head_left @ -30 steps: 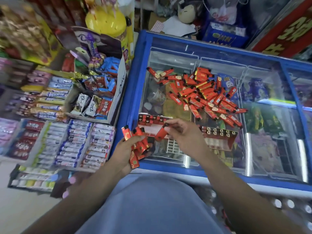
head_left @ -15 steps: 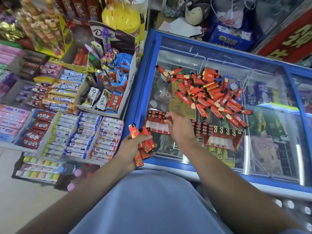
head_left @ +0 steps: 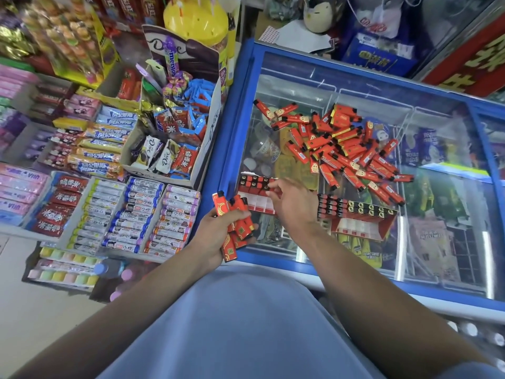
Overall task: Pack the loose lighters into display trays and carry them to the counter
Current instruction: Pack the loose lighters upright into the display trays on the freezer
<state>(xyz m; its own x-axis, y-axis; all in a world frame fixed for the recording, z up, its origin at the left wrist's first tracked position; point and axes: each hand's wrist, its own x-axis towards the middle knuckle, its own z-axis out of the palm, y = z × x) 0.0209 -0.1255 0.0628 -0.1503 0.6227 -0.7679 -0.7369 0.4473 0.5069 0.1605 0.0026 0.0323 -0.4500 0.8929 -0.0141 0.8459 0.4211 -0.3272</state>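
At a shop's blue-framed chest freezer [head_left: 240, 110], I hold a bundle of red lighters [head_left: 237, 222] in my left hand [head_left: 216, 236], its fingers [head_left: 241, 214] curled tight around them, some ends sticking up above my grip and others poking out below my palm. My right hand [head_left: 291, 206] reaches over the nearer display tray [head_left: 255, 199], which lies on the freezer's glass lid close to its front left corner; the fingers are bent down at the row of black-capped lighters [head_left: 252, 183] already standing along the tray's far edge. From this angle I cannot tell whether those fingers pinch a lighter or only touch the row. The tray's near slots show white and red card.

Just to the right of my wrist sits a second display tray [head_left: 363, 225], its far rows filled with black caps [head_left: 355, 207], its near slots bare. Beyond both trays, a loose heap of red lighters [head_left: 341, 149] is spread across the middle of the glass, lying at all angles, some overlapping. Frozen goods show dimly through the lid beneath them.

To the left of the freezer, shelves carry sweets: an open Dove chocolate carton [head_left: 175, 149], rows of candy rolls [head_left: 131, 214] and a yellow tub [head_left: 195, 23] at the top. My light blue shirt [head_left: 240, 324] fills the foreground.
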